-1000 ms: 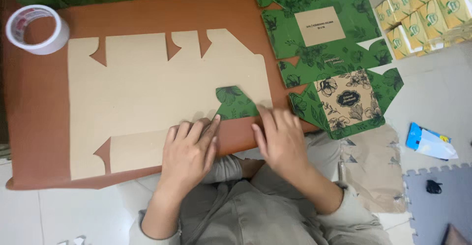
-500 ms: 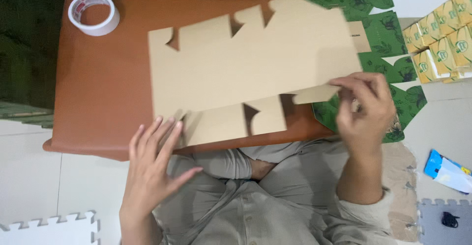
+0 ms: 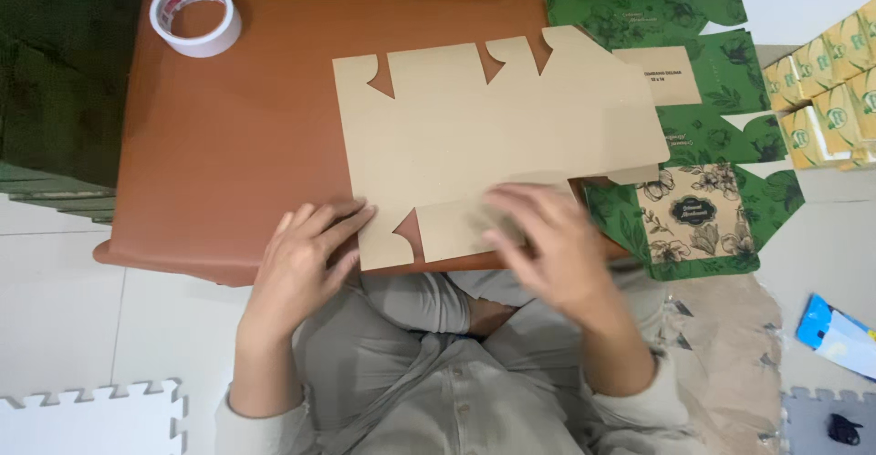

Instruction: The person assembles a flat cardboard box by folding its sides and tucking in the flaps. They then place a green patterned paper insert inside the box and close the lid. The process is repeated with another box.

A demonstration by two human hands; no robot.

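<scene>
A person seated on the floor works a flat, die-cut cardboard box blank, plain brown side up, on a low brown table. The left hand rests open, fingers spread, on the table's near edge, its fingertips touching the blank's near left corner. The right hand, blurred, lies palm down with loose fingers over the blank's near flaps, pressing rather than gripping.

The blank lies fully flat: no panel stands up, no flap is tucked, so forming the box appears barely begun. A roll of tape sits untouched at the far left corner. To the right, more flat blanks with a green leaf print lie stacked, waiting, beside small yellow cartons at the far right.
</scene>
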